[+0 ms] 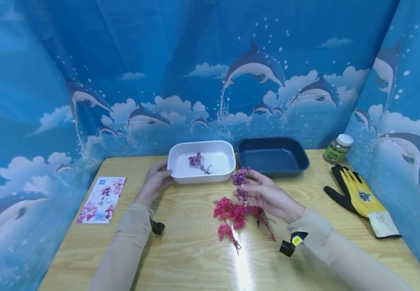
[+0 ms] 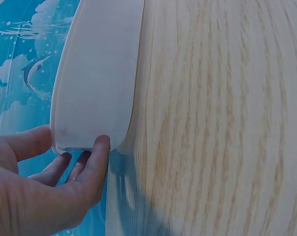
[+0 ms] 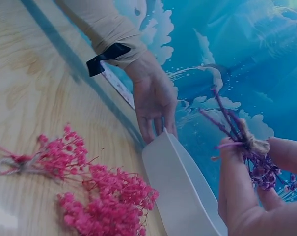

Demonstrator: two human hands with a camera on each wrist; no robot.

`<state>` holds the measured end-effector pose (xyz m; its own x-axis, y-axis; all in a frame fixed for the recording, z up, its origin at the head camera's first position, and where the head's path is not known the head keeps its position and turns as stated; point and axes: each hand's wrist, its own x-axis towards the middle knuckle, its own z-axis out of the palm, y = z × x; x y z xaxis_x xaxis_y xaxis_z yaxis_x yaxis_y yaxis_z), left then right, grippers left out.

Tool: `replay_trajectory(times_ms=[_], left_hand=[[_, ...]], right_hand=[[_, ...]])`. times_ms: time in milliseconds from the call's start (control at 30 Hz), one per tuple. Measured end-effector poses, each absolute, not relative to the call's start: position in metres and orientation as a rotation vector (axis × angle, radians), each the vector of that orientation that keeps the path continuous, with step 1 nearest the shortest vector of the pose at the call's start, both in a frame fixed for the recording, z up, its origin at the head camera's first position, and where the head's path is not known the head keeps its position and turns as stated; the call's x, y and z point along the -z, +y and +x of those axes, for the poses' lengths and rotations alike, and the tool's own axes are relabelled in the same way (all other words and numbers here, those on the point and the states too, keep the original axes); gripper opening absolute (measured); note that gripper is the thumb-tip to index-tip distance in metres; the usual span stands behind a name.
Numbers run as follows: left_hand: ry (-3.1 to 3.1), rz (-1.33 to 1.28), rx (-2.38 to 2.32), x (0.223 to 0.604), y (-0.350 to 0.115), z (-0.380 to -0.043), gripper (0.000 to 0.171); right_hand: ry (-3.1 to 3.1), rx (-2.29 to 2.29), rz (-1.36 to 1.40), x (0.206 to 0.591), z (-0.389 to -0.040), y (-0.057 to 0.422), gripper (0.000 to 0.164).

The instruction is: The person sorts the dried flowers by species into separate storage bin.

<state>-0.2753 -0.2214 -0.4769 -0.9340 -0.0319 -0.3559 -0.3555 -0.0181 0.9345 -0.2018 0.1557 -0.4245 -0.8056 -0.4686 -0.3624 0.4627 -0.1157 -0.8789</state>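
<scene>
Two beige sleeves reach in from the near side, each with a small black camera [image 1: 288, 247] strapped at the wrist. Ahead of them, pink flower sprays [image 1: 228, 212] lie on the wood-grain table [image 1: 180, 250], with a darker pink bunch [image 1: 266, 226] partly beneath the right hand [image 1: 269, 198]. That hand pinches a purple dried-flower bunch [image 1: 239, 178] between thumb and fingers — its stems bound with twine — and holds it raised above the table, near the white tray's near right corner. Out to the right lies a yellow-and-black work glove [image 1: 364, 198] with a white cuff; out to the left, a floral-printed card [image 1: 102, 200].

Farther in, the left hand [image 1: 154, 182] grips the left end of the white tray [image 1: 202, 178], thumb and fingertips against it. Inside lies a small purple sprig [image 1: 198, 161], stems toward the right. Just beside stands a navy tray [image 1: 273, 161], and farther right a white-capped jar [image 1: 337, 149] with a green label. Behind everything hangs a blue dolphin-print backdrop [image 1: 195, 48].
</scene>
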Motion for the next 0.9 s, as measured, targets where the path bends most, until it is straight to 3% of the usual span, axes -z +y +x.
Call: replay_trajectory(times_ms=[633,900], left_hand=[[1.982,-0.428,-2.054,0.475,-0.224,-0.278,0.061],[1.999,-0.389,-2.045,0.478,-0.225,-0.278,0.061]], right_hand=[[1.359,2.107,0.036,0.419,-0.225,0.141,0.085],[1.326,2.126,0.007,0.42,-0.235,0.132,0.065]])
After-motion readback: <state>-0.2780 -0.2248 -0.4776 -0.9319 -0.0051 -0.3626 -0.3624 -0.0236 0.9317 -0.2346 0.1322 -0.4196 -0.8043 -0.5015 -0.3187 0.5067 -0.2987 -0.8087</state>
